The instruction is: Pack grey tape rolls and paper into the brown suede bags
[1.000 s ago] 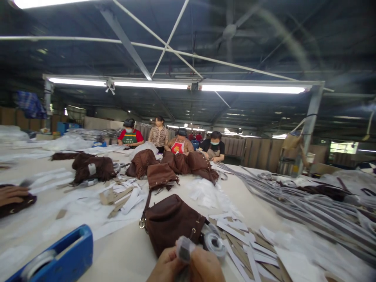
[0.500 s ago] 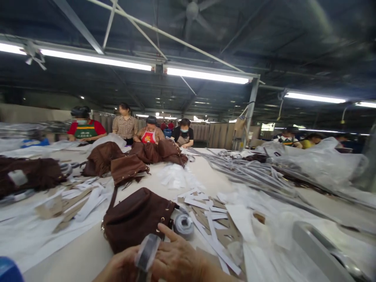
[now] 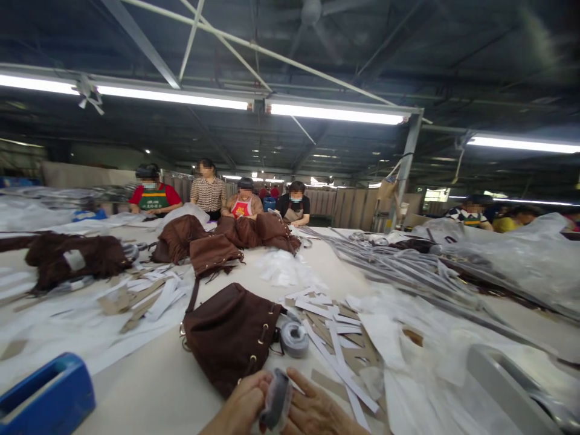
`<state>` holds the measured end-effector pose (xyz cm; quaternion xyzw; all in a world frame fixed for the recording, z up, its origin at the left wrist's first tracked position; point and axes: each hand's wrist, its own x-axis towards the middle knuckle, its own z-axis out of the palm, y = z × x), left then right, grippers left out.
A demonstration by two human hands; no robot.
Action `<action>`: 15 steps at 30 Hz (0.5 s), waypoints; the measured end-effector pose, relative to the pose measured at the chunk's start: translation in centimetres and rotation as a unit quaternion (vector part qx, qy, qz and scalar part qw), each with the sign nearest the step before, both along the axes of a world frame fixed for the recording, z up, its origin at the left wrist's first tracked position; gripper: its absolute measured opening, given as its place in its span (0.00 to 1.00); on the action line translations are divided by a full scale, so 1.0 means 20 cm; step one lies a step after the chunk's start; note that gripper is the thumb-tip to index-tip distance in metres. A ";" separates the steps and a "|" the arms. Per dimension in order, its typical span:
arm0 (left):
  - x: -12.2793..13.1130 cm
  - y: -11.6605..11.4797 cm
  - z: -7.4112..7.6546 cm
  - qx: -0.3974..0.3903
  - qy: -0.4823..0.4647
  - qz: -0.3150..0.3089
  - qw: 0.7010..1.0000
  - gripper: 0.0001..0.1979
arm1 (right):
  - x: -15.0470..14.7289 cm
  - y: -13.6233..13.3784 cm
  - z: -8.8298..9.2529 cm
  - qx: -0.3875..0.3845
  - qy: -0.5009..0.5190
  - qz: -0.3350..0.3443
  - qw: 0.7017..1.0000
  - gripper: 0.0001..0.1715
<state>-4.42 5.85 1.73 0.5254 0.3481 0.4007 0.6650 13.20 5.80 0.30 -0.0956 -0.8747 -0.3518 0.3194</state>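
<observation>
Close to me at the bottom, my left hand (image 3: 247, 400) is closed on a rolled grey strap (image 3: 277, 396) with a clear wrap around it. From the other side my right hand (image 3: 317, 408) presses on the same roll, thumb side up, fingers partly hidden below. Just beyond my hands lies a dark brown handbag (image 3: 231, 332) with gold eyelets and a cord. Beside its right edge rests another coiled grey strap (image 3: 294, 338).
White and tan paper strips (image 3: 338, 347) are scattered to the right. A blue tape dispenser (image 3: 49, 393) stands at lower left, a grey dispenser (image 3: 507, 386) at lower right. More brown bags (image 3: 212, 254) lie farther back. Several co-workers (image 3: 294, 202) are across the table (image 3: 145, 386).
My view has turned left, showing more of the blue dispenser. My right index finger, earlier stretched toward the bag, now lies lower beside the rolled strap.
</observation>
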 end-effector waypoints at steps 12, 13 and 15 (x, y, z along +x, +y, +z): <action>-0.14 -0.10 -0.16 0.531 0.422 0.153 0.718 0.43 | 0.06 -0.13 0.28 -0.641 0.322 -0.149 0.681 0.21; -0.12 -0.11 -0.15 0.554 0.435 0.157 0.693 0.46 | 0.02 -0.13 0.30 -0.702 0.322 -0.129 0.623 0.20; -0.09 -0.13 -0.10 0.595 0.439 0.163 0.653 0.46 | -0.04 -0.12 0.31 -0.789 0.304 -0.096 0.526 0.18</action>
